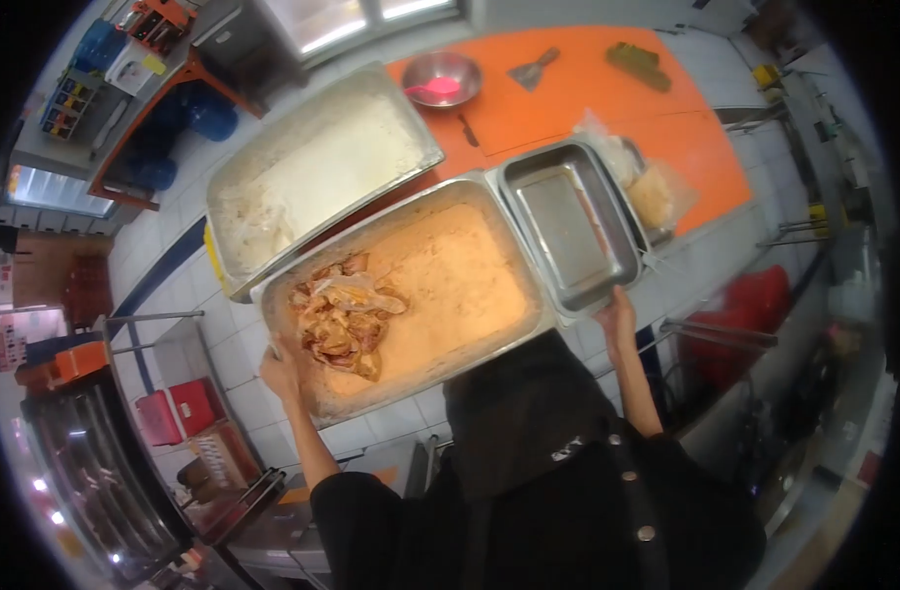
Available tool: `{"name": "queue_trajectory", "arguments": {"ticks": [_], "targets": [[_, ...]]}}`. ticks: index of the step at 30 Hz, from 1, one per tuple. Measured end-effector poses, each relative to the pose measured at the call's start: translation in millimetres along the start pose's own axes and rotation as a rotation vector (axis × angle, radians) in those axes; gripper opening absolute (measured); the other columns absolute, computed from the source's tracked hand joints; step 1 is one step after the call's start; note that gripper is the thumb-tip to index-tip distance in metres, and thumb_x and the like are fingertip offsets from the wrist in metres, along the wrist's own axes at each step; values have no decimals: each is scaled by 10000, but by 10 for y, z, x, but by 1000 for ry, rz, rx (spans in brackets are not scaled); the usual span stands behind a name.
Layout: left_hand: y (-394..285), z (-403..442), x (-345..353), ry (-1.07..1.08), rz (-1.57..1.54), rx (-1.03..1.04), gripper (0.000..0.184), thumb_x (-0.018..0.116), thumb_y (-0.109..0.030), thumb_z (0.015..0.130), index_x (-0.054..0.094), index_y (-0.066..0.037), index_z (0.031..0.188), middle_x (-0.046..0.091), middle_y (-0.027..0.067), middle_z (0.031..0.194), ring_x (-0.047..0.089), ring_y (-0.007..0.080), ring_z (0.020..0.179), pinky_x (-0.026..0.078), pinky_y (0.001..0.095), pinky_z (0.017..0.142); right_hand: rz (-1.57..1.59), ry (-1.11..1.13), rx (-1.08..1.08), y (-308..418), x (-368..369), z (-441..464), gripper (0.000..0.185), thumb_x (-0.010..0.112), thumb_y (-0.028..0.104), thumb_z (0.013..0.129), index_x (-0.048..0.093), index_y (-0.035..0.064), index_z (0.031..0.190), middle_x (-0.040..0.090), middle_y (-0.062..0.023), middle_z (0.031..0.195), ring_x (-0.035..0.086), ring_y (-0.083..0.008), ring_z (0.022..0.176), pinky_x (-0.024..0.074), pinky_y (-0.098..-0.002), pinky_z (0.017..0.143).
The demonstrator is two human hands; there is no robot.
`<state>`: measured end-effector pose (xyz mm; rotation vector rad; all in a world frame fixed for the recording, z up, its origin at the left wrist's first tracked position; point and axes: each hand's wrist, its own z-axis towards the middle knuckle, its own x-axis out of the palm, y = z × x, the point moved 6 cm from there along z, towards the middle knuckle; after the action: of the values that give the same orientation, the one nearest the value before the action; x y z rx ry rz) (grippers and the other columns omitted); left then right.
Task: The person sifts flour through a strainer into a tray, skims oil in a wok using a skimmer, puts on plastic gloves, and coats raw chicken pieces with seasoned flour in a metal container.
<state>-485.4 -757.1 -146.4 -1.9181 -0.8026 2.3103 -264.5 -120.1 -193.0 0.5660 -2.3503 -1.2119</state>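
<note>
My left hand [281,372] is at the left end of a large metal tray [334,401], its fingers curled at the rim and partly hidden. Orange seasoned flour [460,265] fills much of this tray, and a heap of marinated chicken pieces [347,320] lies at its left side. On the right, my right hand [617,313] grips the near corner of a smaller, deep steel pan [565,224]. That pan stands against the large tray's right end, with only some reddish liquid residue inside.
Behind lies another large tray [322,162] of white flour. The orange table [568,108] bears a steel bowl [455,71] with a pink scoop [436,90], a scraper [536,69], a knife [468,130], a green cloth-like item [639,66] and plastic bags [652,197].
</note>
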Motion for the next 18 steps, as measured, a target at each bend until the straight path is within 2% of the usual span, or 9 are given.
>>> {"name": "queue_trajectory", "arguments": {"ticks": [2, 4, 6, 8, 10, 12, 13, 15, 18], "targets": [[-143, -37, -90, 48, -83, -71, 538, 490, -502, 925, 669, 2, 866, 642, 229, 724, 608, 400, 678, 464, 459, 651, -117, 4, 24, 75, 10, -105, 368, 587, 443, 915, 528, 83, 968, 546, -36, 812, 594, -159, 724, 508, -311, 626], [-313, -144, -267, -181, -34, -96, 409, 518, -410, 935, 636, -23, 996, 633, 192, 856, 593, 361, 776, 467, 416, 722, -382, 55, 101, 120, 51, -157, 408, 571, 463, 920, 536, 65, 1002, 563, -53, 823, 605, -163, 685, 510, -296, 584], [-572, -273, -426, -388, -184, -75, 341, 565, -314, 926, 591, -33, 1117, 614, 168, 974, 595, 335, 912, 467, 378, 794, -498, 71, 98, 169, -18, -218, 431, 561, 459, 926, 564, 36, 1006, 592, -66, 763, 606, -155, 618, 493, -280, 538], [-829, -220, -243, -273, -247, 234, 309, 594, -253, 898, 590, -49, 1130, 593, 174, 1071, 563, 336, 998, 452, 376, 866, -546, 134, 101, 146, -250, -164, 403, 558, 435, 934, 598, 35, 916, 581, -50, 644, 577, -143, 520, 454, -272, 463], [-1616, -230, -338, -193, -120, 606, 286, 650, -205, 825, 618, -55, 1066, 588, 123, 1073, 545, 317, 1008, 431, 436, 868, -611, 161, 162, 209, -263, -139, 388, 570, 399, 934, 605, 22, 853, 572, -50, 613, 550, -133, 477, 419, -263, 419], [-1739, -130, 30, -125, 172, 599, 283, 657, -177, 782, 653, -82, 1048, 585, 115, 1113, 537, 307, 1048, 420, 476, 883, -1001, 381, 146, 417, 23, -251, 364, 586, 351, 931, 601, 8, 809, 564, -52, 596, 529, -117, 457, 397, -254, 397], [-1722, -43, 164, -138, 184, 575, 283, 657, -177, 782, 653, -82, 1048, 585, 115, 1113, 537, 307, 1048, 420, 476, 883, -1031, 419, 131, 579, 273, -364, 333, 586, 305, 935, 590, -5, 811, 562, -58, 585, 529, -105, 469, 394, -242, 405], [-1688, 96, 552, 166, 415, 522, 252, 649, -157, 764, 690, -112, 1009, 593, 132, 1101, 530, 313, 1072, 418, 497, 880, -1025, 539, 50, 782, 679, -469, 322, 579, 290, 941, 588, -5, 813, 560, -53, 578, 527, -100, 473, 394, -239, 414], [-1951, -84, 428, 111, 176, 502, 206, 636, -148, 772, 708, -122, 963, 615, 120, 1050, 541, 331, 1039, 426, 484, 861, -1013, 740, -111, 953, 1030, -395, 281, 568, 252, 951, 583, 2, 823, 558, -35, 568, 518, -83, 482, 378, -235, 434]]}}
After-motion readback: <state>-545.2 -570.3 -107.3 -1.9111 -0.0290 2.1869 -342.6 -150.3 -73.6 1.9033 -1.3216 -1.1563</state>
